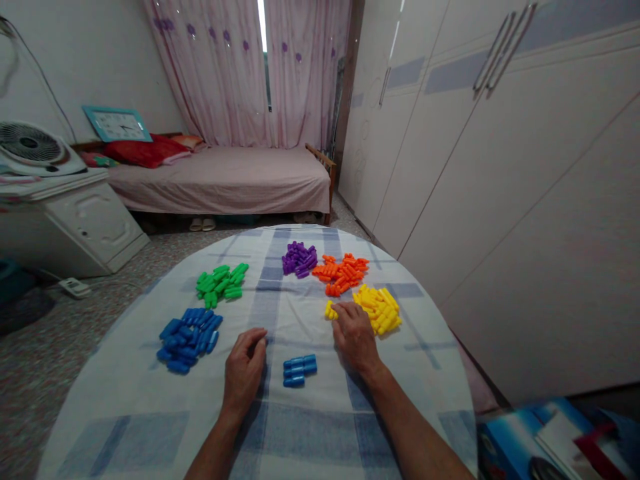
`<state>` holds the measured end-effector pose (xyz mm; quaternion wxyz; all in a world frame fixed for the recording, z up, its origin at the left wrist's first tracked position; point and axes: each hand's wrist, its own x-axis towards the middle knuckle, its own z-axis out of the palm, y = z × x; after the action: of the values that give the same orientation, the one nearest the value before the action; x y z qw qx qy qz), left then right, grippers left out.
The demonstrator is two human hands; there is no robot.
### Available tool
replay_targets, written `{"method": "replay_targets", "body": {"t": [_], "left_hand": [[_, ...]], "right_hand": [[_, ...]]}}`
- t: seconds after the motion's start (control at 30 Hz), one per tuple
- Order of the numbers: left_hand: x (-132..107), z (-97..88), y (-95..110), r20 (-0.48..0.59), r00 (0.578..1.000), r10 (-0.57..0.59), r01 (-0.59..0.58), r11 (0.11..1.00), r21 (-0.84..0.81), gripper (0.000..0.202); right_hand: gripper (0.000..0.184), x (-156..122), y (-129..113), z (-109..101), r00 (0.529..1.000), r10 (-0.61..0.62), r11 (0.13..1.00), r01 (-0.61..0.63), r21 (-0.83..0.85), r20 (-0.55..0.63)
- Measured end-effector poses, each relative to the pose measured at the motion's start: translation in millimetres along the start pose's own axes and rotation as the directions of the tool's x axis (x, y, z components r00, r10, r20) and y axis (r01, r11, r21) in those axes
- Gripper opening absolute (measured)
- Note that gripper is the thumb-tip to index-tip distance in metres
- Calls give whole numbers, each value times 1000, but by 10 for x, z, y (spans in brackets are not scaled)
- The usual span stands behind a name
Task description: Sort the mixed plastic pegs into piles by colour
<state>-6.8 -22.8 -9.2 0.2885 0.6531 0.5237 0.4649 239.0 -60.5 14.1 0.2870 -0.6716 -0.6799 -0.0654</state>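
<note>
On a round table with a checked cloth [150,413] lie piles of small plastic pegs sorted by colour. My left hand [244,371] rests on the cloth with its fingers curled under, and nothing shows in it. My right hand [354,335] reaches forward, fingertips pinched on a few yellow pegs [330,311] beside the yellow pile [380,308]. Between my hands sits a small cluster of light blue pegs [299,371]. The dark blue pile [190,337] lies left of my left hand.
Green pegs [221,281], purple pegs [299,259] and orange pegs [341,272] lie farther back on the table. A wardrobe [500,167] stands close on the right. Behind are a bed [225,177] and, at left, a white cabinet [85,220] with a fan [30,143]. A blue box [520,443] is at bottom right.
</note>
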Motion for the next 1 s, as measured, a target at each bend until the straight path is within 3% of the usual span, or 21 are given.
{"method": "replay_targets", "body": {"t": [0.1, 0.2, 0.4, 0.47, 0.57, 0.67, 0.77, 0.83, 0.93, 1.0], "left_hand": [[1, -10, -11, 7, 1000, -1, 1, 1000, 5, 31], [5, -22, -27, 5, 1000, -13, 13, 1000, 3, 34], [4, -19, -60, -3, 1000, -5, 5, 1000, 28, 35], [-15, -8, -50, -6, 1000, 17, -17, 999, 44, 35], [-78, 20, -3, 22, 993, 114, -116, 988, 101, 33], [-173, 65, 77, 119, 954, 274, -294, 934, 205, 32], [-268, 121, 177, 272, 878, 394, -463, 843, 273, 38], [-319, 145, 249, 350, 843, 408, -511, 810, 286, 35], [-392, 141, 352, 403, 834, 377, -510, 803, 307, 26], [-454, 123, 410, 438, 820, 368, -522, 794, 311, 32]], "right_hand": [[36, 9, -94, 55, 995, -70, 997, 72, -31, 67], [27, 13, -125, 99, 993, -38, 993, 51, -109, 112], [19, -7, 102, 12, 988, 153, 968, -149, -200, 6], [21, -5, 150, -20, 987, 156, 974, -159, -161, -31], [27, 13, 143, -6, 994, 75, 996, -79, -52, -75], [29, 27, 91, 73, 997, -40, 997, 45, 71, -66], [27, 28, 55, 141, 994, -105, 982, 109, 151, -33], [24, 25, 52, 149, 992, -130, 974, 128, 185, 0], [21, 25, 83, 133, 988, -142, 969, 127, 214, 58], [21, 33, 117, 132, 985, -150, 968, 130, 215, 81]]}}
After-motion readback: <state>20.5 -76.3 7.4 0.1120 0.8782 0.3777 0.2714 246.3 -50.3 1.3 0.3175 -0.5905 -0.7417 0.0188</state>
